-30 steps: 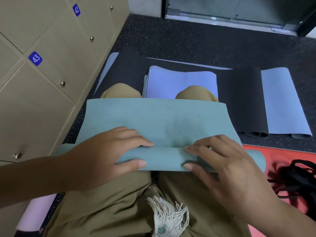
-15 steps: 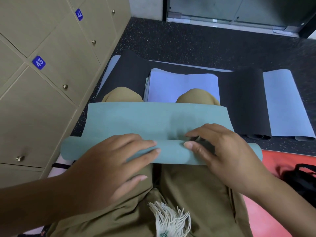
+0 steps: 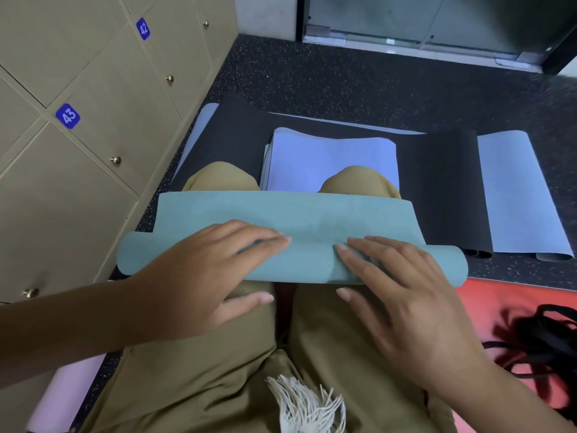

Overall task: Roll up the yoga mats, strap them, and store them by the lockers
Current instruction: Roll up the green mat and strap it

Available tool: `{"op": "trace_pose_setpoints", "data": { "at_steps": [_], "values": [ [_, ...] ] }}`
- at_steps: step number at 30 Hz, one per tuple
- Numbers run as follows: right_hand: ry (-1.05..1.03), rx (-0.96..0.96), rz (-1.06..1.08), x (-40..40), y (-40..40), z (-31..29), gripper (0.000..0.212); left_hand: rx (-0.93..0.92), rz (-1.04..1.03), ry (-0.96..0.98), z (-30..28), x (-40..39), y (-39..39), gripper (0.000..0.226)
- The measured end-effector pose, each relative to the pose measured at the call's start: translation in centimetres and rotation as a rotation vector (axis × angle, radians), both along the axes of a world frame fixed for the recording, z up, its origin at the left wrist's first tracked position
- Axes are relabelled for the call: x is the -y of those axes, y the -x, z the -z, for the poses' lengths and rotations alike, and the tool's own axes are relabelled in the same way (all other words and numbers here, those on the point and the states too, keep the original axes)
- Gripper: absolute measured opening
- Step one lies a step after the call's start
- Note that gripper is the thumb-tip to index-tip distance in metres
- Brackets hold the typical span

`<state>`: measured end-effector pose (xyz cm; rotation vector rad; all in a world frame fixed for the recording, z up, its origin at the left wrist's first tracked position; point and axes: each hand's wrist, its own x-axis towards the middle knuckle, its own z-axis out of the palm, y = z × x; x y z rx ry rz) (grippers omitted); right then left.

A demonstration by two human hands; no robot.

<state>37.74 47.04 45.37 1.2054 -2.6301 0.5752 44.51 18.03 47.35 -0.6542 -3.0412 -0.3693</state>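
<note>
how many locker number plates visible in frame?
2: plate 43 on the near locker door at left, plate 42 on the door farther back. Other doors may carry plates outside the view.

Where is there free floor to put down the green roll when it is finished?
Bare dark floor lies beyond the black mat, up to the glass door. A narrow strip runs along the lockers. Crowded: black straps lie on the red mat, and both hands rest on the green mat.

A dark speckled floor (image 3: 359,85) meets a glass door (image 3: 437,23), and a white fringe (image 3: 307,404) lies on khaki trousers (image 3: 199,370).
</note>
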Motion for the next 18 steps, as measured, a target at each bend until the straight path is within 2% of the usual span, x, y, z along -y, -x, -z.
{"op": "trace_pose_setpoints", "data": {
  "at_steps": [8,18],
  "values": [
    [-0.044,0.058,-0.011,0.7,2.7,0.1,0.056,-0.156,-0.026,-0.058,-0.7,-1.0,0.0,0.042],
    [-0.099,-0.013,0.018,1.9,5.1,0.4,0.053,-0.158,-0.068,0.033,1.4,-1.0,0.1,0.060]
  ]
}}
